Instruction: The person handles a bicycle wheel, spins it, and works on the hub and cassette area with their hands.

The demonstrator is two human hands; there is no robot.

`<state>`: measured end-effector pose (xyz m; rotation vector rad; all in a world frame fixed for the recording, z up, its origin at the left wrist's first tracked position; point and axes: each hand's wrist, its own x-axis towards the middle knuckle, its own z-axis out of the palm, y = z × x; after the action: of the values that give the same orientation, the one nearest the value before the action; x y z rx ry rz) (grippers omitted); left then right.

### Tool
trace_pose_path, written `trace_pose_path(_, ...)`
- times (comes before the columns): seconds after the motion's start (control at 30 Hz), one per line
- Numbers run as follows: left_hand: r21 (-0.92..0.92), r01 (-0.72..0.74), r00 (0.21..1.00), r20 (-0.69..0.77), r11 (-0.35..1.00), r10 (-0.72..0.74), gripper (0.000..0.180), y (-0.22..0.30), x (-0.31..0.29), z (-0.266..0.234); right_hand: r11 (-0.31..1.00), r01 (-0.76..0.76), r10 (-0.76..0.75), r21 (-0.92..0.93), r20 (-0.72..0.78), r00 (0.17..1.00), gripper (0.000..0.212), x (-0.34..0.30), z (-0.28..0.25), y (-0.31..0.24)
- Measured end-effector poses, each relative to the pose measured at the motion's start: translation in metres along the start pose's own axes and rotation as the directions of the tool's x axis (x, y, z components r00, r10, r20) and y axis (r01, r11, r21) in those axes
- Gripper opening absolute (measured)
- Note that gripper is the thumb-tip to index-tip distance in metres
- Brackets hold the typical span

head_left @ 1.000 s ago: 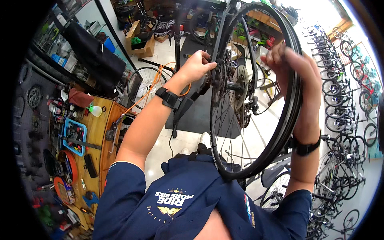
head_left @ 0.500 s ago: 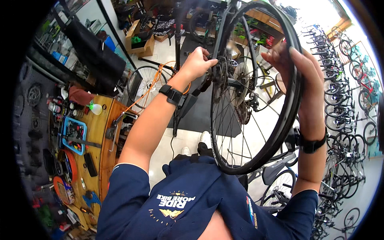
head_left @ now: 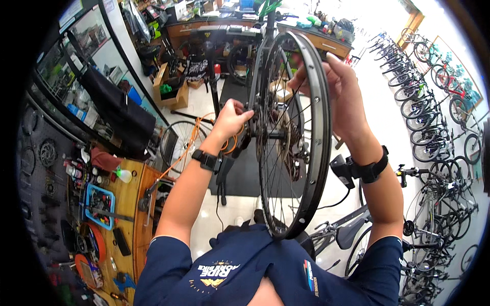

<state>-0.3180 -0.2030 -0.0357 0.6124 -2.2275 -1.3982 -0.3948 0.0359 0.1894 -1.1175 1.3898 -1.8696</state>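
A black spoked bicycle wheel (head_left: 320,153) stands upright before my chest, its outer rim channel showing a row of small holes. My right hand (head_left: 344,94) is closed on the rim at its upper right, fingers reaching inside past the rim. To the left, my left hand (head_left: 232,121) pinches thumb against fingers beside the wheel's hub and the dark bike frame (head_left: 259,66); what is between the fingertips is too small to make out. Behind the spokes sit a cassette (head_left: 292,136) and a rear derailleur (head_left: 302,154), partly hidden by the rim.
A wooden bench (head_left: 133,176) on the left carries a blue tray (head_left: 100,206) of tools. An orange cord (head_left: 194,133) hangs by another wheel. A cardboard box (head_left: 176,94) is on the floor; a drawer desk (head_left: 326,43) stands behind. Rows of bikes (head_left: 421,115) line the right.
The wheel has swung more edge-on and shifted left in view, with my right hand still on its rim. My left hand appears lower, still beside the hub. More of the desk now shows.
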Motion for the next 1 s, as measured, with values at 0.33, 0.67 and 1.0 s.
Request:
trace_pose_path(0.33, -0.083, 0.027, 0.999, 0.031, 0.996, -0.024, 0.059, 0.004, -0.002, -0.005, 1.0, -0.017, 0.016, 0.011, 0.078, 0.997, 0.068, -0.022, -0.001, -0.002)
trace_pose_path(0.67, -0.081, 0.078, 0.994, 0.077, 0.994, -0.072, 0.065, 0.005, -0.001, -0.004, 0.987, 0.003, -0.012, 0.158, 0.059, 0.998, 0.043, -0.011, 0.008, -0.004)
trace_pose_path(1.0, -0.07, 0.081, 0.982, -0.163, 0.994, -0.092, 0.055, -0.003, -0.036, 0.001, 0.995, 0.024, -0.022, -0.097, 0.02, 1.0, 0.043, -0.01, -0.015, 0.006)
